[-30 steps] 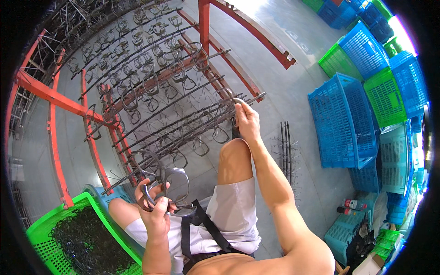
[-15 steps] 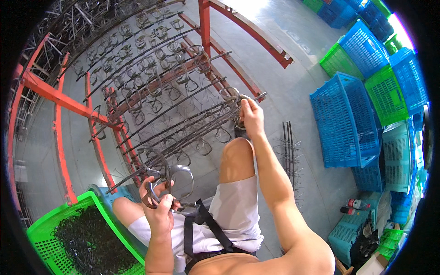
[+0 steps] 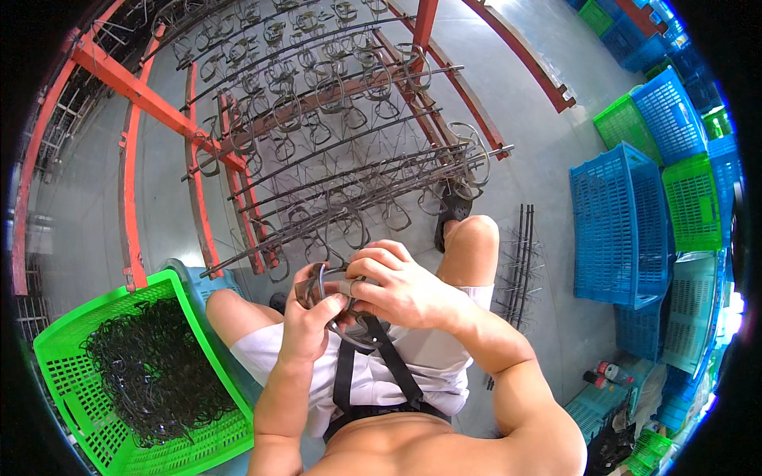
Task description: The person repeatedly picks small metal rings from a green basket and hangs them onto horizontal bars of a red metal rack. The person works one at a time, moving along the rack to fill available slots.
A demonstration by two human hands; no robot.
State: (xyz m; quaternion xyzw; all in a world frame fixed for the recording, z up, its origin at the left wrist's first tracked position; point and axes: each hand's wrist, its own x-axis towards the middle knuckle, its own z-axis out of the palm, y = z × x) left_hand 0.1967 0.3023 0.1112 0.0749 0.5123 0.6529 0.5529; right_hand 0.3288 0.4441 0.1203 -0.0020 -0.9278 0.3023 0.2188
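Low in front of my body, my left hand (image 3: 308, 317) is closed round a few dark, glossy, curved loop-shaped frames (image 3: 365, 333). My right hand (image 3: 397, 285) meets it from the other side, its fingers bent over the same bunch. Part of the bunch is hidden behind the fingers. Beyond my hands stands a red metal rack (image 3: 151, 103) crossed by dark rods (image 3: 317, 189), from which many similar loops (image 3: 349, 226) hang in rows. A larger pale-grey loop (image 3: 475, 151) sits at the right ends of the near rods.
At my left a bright green basket (image 3: 59, 341) holds a tangled heap of black loops (image 3: 155, 373). Several spiked rods (image 3: 520, 262) lie on the floor to the right. Further right stand blue crates (image 3: 607, 230) and green crates (image 3: 692, 202), with bottles (image 3: 611, 373) near them.
My right hand has left the rod ends at the rack and come down to the loops in my left hand. The view has shifted, so the rack appears further right.
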